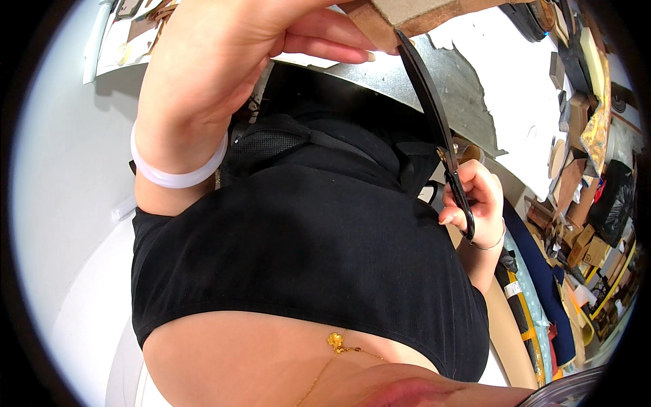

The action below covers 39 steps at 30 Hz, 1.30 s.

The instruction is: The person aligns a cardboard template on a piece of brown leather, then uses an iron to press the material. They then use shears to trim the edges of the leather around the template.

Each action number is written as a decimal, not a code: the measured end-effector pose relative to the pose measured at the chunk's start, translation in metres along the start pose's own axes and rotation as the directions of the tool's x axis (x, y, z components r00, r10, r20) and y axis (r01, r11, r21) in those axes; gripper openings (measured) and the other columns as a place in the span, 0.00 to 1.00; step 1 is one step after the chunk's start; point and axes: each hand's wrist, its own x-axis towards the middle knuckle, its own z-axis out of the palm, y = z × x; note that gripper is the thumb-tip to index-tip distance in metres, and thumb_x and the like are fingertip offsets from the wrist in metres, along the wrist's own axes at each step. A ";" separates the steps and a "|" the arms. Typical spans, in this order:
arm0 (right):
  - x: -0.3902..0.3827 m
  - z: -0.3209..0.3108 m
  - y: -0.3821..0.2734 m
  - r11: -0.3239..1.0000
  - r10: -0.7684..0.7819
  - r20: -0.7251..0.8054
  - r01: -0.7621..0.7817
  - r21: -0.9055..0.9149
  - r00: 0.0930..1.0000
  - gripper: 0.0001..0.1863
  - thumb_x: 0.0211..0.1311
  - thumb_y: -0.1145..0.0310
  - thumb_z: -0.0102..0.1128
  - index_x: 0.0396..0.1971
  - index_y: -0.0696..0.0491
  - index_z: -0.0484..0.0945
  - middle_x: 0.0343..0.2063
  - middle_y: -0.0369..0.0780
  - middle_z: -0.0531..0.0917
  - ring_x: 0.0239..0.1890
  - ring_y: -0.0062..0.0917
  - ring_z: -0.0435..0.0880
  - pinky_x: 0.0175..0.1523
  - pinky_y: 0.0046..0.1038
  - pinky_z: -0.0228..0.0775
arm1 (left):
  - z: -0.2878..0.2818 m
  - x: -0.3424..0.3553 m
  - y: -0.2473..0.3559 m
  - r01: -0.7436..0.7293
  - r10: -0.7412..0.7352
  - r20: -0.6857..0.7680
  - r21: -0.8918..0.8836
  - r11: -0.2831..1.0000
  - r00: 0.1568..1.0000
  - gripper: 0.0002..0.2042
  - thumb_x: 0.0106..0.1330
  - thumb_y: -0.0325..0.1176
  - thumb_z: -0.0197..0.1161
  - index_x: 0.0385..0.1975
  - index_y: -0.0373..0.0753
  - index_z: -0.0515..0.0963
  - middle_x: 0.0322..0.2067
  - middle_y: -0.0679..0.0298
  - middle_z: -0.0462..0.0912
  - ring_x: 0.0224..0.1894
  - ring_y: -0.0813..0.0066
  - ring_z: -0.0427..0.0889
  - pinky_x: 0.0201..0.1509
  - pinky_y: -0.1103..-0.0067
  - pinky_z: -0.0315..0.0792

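Note:
My right hand (480, 200) is closed round the handles of a pair of long black scissors (428, 95). The scissors point up and away from me, and their blades look nearly together. Their tip meets the lower edge of a brown, leather-like piece (424, 12) with a paler tan face. At the top of the view, my left hand (298, 30) holds this piece, its fingers bent beneath it. The upper edge of the picture cuts off part of the left hand and much of the piece.
Beyond my lap is a white worktable (522, 88) with a ragged-edged grey sheet (468, 98) on it. Scraps lie at the far left. On the right are cardboard boxes (588, 247), a black plastic bag (612, 203) and several upright material rolls (542, 271).

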 end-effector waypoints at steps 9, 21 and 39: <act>0.000 0.001 0.000 0.999 0.034 -0.016 -0.033 0.030 0.999 0.29 0.45 0.54 0.83 0.32 0.55 0.71 0.17 0.30 0.74 0.19 0.10 0.70 0.24 0.16 0.57 | -0.018 0.010 -0.029 0.053 -0.044 0.087 -0.097 0.994 0.995 0.22 0.70 0.40 0.63 0.53 0.26 0.74 0.39 0.49 0.86 0.39 0.64 0.89 0.42 0.79 0.84; -0.032 0.005 0.008 0.884 0.210 -0.202 -0.097 0.458 0.957 0.46 0.29 0.41 0.85 0.41 0.55 0.68 0.24 0.34 0.75 0.23 0.13 0.72 0.27 0.15 0.63 | -0.038 0.001 -0.078 0.241 -0.228 0.141 -0.081 0.967 0.963 0.21 0.69 0.38 0.64 0.54 0.30 0.74 0.41 0.53 0.87 0.39 0.66 0.89 0.43 0.78 0.84; -0.030 0.068 0.047 0.807 0.102 -0.375 0.144 0.572 0.922 0.39 0.49 0.42 0.77 0.45 0.60 0.72 0.23 0.37 0.76 0.23 0.18 0.76 0.27 0.19 0.69 | 0.019 -0.031 -0.204 0.133 -0.403 -0.167 -0.775 0.618 0.900 0.24 0.69 0.44 0.65 0.57 0.36 0.67 0.54 0.56 0.74 0.59 0.62 0.74 0.64 0.62 0.72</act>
